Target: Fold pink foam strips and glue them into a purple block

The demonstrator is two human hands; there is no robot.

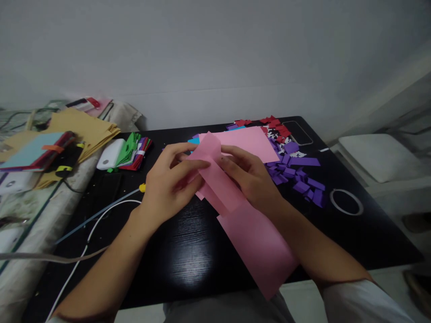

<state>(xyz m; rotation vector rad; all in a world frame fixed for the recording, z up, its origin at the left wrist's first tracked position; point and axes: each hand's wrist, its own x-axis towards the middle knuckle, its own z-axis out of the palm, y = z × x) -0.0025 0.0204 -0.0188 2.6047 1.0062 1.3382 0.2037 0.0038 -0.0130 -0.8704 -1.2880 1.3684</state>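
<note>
Both hands hold one long piece of pink paper (259, 244), which has folds in its upper part. My left hand (175, 177) pinches its left edge near the top, thumb in front and fingers partly behind. From the right, my right hand (247, 172) grips the folded part, its thumb pressed on the paper. The lower end hangs free, slanting down to the right past the table's front edge. Behind the hands, a flat sheet of pink paper (252, 139) lies on the table, with a bit of blue paper (194, 141) at its left.
Folded purple paper pieces (298, 172) and red scraps (279, 128) lie at the right on the black table (188, 251). Nearby is a tape-like ring (346, 202). Green and red paper bundles (133, 152), a white cable (97, 224) and tan sheets (81, 128) are at left.
</note>
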